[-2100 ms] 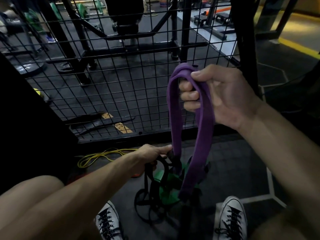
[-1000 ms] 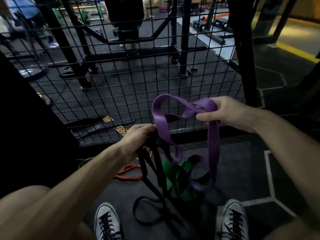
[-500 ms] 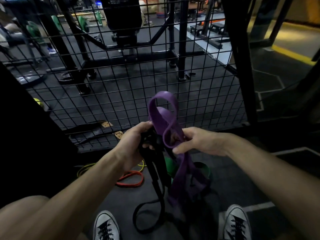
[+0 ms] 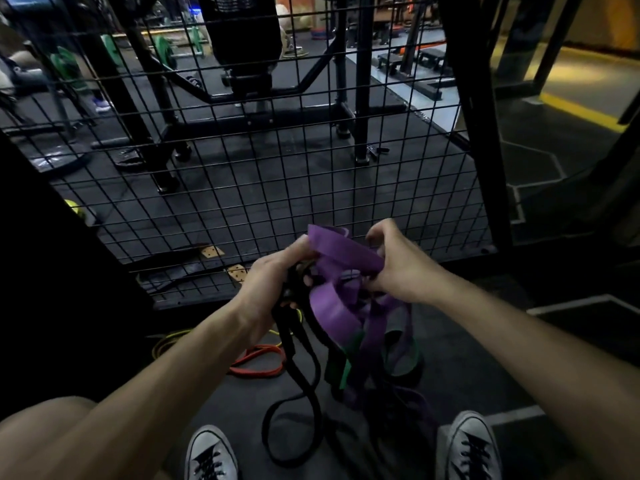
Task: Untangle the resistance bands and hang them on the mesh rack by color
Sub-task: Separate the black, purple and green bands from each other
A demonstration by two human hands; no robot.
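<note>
- A person is looking down at both bare hands, which are working a tangle of resistance bands in front of a black mesh rack (image 4: 277, 188).
- The left hand (image 4: 273, 282) is curling its fingers around the black band (image 4: 304, 368) and, at its thumb, the upper edge of the purple band (image 4: 332, 306), so its grip is closing on both.
- The right hand (image 4: 401, 268) is gripping the purple band from the other side, with the fingers curling over a flat strip stretching between the two hands.
- The purple band is looping in several folds below the hands and trailing down toward the floor (image 4: 467, 368).
- A green band (image 4: 341, 370) is hanging within the purple loops, tangling with them.
- The black band is dropping from the left hand and forming a loose loop on the floor between two grey lace-up sneakers (image 4: 211, 455).
- An orange band (image 4: 258, 362) and a yellow band (image 4: 169, 341) are lying on the floor to the left, just under the left forearm, apart from the tangle.
- Nothing is hanging on the part of the mesh rack in view; gym equipment is showing dimly through it.
</note>
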